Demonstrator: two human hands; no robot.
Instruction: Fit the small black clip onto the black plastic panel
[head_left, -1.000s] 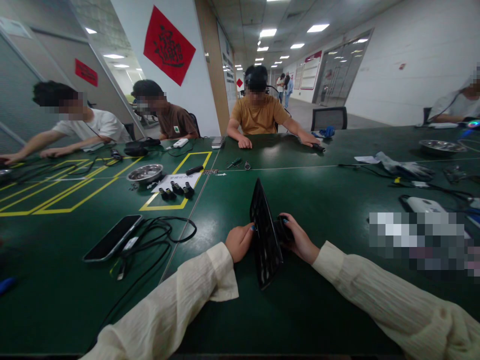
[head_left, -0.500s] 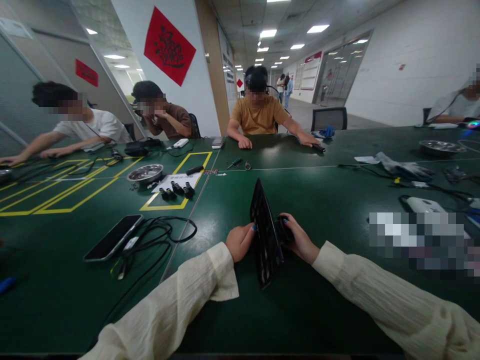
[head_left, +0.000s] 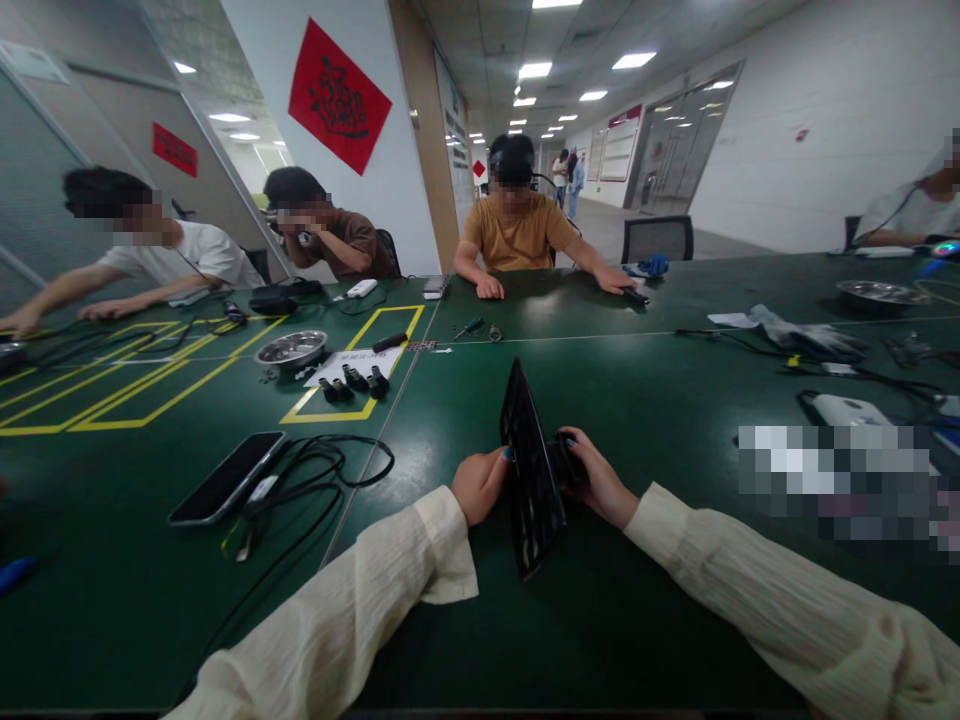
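Note:
A flat, glossy black panel (head_left: 531, 480) stands nearly on edge in front of me, above the green table. My left hand (head_left: 480, 485) is closed, its thumb against the panel's left face and the fingers mostly hidden. On the other side, my right hand (head_left: 600, 480) is wrapped round a dark, chunky black part (head_left: 568, 462) that lies against or joins the panel's right face. Whether the two are one piece I cannot tell.
Left of my hands lie a phone (head_left: 227, 478) and a coiled black cable (head_left: 322, 465). Several black fittings (head_left: 352, 382) sit near a metal bowl (head_left: 292, 349). Farther off are a screwdriver (head_left: 470, 327), gloves (head_left: 810, 335) and a white device (head_left: 847, 409). Co-workers sit around the table (head_left: 637, 620).
Both hands and the panel stay almost in place. The view shifts very slightly.

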